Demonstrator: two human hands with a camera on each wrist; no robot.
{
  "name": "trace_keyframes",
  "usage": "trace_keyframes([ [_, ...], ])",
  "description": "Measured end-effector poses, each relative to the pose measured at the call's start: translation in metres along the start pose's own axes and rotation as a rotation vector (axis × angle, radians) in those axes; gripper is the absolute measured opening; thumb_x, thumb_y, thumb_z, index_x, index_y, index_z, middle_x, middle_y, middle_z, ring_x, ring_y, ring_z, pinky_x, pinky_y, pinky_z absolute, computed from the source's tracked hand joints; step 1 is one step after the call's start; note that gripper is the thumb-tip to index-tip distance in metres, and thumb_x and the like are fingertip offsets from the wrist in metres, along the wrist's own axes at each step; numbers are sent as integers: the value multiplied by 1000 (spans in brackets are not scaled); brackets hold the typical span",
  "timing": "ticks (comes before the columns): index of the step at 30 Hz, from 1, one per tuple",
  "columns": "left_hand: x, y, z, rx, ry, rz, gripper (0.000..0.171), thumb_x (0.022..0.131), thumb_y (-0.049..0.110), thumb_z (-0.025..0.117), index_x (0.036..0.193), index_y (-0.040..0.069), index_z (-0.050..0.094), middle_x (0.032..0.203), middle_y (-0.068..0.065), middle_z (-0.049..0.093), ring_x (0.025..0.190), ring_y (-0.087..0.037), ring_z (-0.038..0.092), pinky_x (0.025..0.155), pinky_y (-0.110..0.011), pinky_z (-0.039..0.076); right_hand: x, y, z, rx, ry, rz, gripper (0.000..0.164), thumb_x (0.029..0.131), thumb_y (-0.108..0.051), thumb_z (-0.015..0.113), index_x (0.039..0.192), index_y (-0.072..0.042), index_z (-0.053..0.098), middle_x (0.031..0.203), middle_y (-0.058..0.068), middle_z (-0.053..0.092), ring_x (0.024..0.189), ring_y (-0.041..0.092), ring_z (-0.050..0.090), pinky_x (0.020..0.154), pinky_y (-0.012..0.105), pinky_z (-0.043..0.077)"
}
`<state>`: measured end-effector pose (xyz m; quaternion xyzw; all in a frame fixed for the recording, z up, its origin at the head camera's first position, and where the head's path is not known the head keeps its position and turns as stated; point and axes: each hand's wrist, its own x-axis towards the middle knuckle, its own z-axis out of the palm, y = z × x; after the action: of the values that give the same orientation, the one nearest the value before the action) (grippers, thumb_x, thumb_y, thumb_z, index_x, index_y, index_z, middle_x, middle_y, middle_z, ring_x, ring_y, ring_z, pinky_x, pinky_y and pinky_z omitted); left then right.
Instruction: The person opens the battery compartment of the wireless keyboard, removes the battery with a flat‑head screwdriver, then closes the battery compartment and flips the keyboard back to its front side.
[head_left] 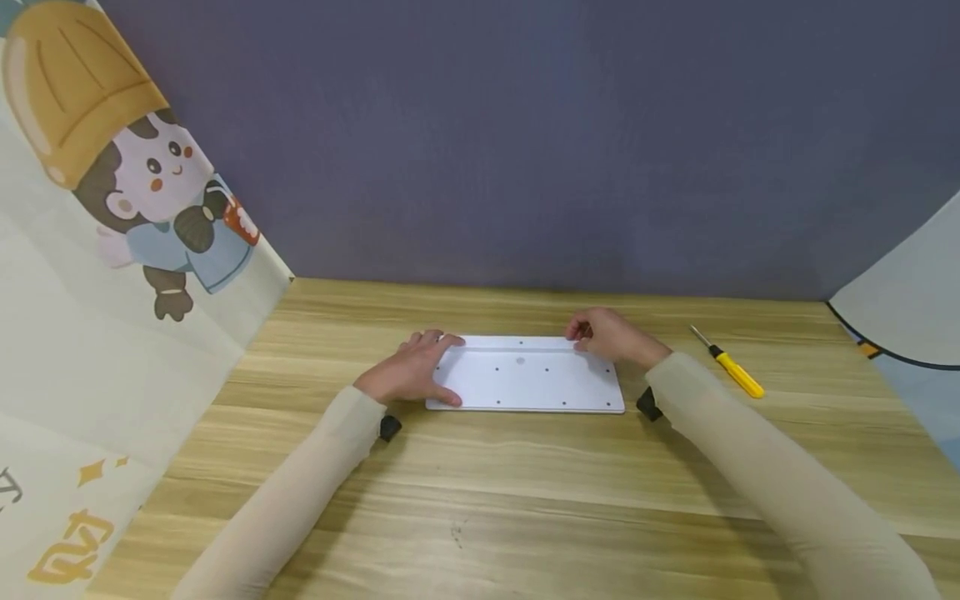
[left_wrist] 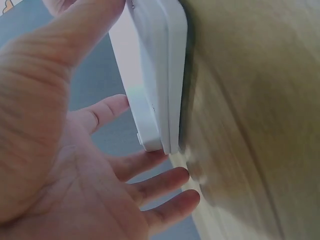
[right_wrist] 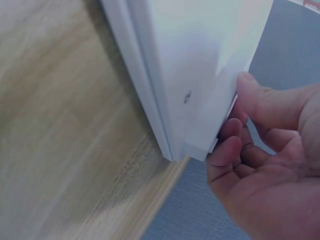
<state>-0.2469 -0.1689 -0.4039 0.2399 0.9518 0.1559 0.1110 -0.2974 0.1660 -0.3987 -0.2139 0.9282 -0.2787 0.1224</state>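
Note:
A white keyboard (head_left: 525, 387) lies underside up on the wooden table, small dark screws dotted over its back and a raised bar along its far edge. My left hand (head_left: 411, 371) spans its left end, thumb by the near corner and fingers at the far one. In the left wrist view, fingertips touch the end of the raised bar. At the far right corner, my right hand (head_left: 609, 336) pinches the raised bar; the right wrist view shows the thumb (right_wrist: 265, 102) on top and the other fingers curled at the outer side.
A screwdriver (head_left: 738, 375) with a yellow and black handle lies right of the keyboard, near my right forearm. The wooden table (head_left: 465, 500) meets a dark grey panel (head_left: 525, 167) at its back. On the left stands a white wall with a cartoon figure (head_left: 165, 175).

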Motion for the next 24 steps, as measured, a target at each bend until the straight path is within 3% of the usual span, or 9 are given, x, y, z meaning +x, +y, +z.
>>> trace_keyframes([
  [14, -4, -7, -1, -58, -46, 5, 96, 69, 47, 81, 147, 19, 32, 153, -20, 18, 137, -43, 17, 108, -54, 18, 5, 2, -6, -12, -77, 5, 12, 86, 2, 65, 97, -2, 62, 95, 10, 60, 89, 24, 55, 76, 36, 46],
  [24, -5, -7, -1, -73, -42, -15, 98, 68, 46, 81, 148, 19, 31, 154, -18, 16, 137, -42, 16, 110, -54, 13, 7, 3, -7, 1, -60, -23, 17, 82, 3, 69, 96, -2, 62, 85, 7, 55, 78, 21, 48, 66, 33, 42],
])
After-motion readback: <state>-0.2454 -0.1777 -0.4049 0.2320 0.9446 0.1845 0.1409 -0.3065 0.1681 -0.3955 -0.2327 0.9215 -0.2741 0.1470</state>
